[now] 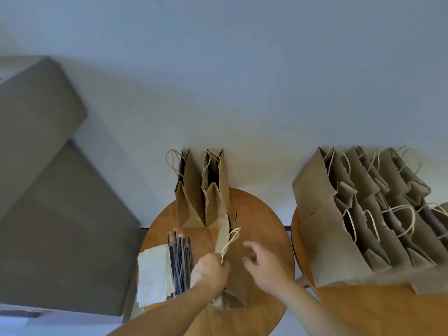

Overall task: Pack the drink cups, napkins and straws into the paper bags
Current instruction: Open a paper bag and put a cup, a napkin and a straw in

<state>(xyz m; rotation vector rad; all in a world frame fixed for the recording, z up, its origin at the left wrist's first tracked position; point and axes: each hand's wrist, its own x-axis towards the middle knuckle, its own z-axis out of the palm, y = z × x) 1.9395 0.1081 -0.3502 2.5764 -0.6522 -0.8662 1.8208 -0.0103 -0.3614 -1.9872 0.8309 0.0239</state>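
One paper bag (236,284) sits on the tabletop (266,226), left hand (210,271) clamped on its twine handle; right hand (264,263) beside it, blurred, fingers seemingly loose and empty. Step, likely: opening the bag. Next calls for spreading its mouth, then reaching for the straws (180,260) and napkins (152,275) just to its left.

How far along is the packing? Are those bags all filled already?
Many bags stand open in rows on the right table and two more at the back of the round table, but their insides are hidden, so I cannot confirm they are filled. In hand: the left hand grips one bag by its top, the right hand beside it. Left: straws and napkins lie unpacked; no cups show.
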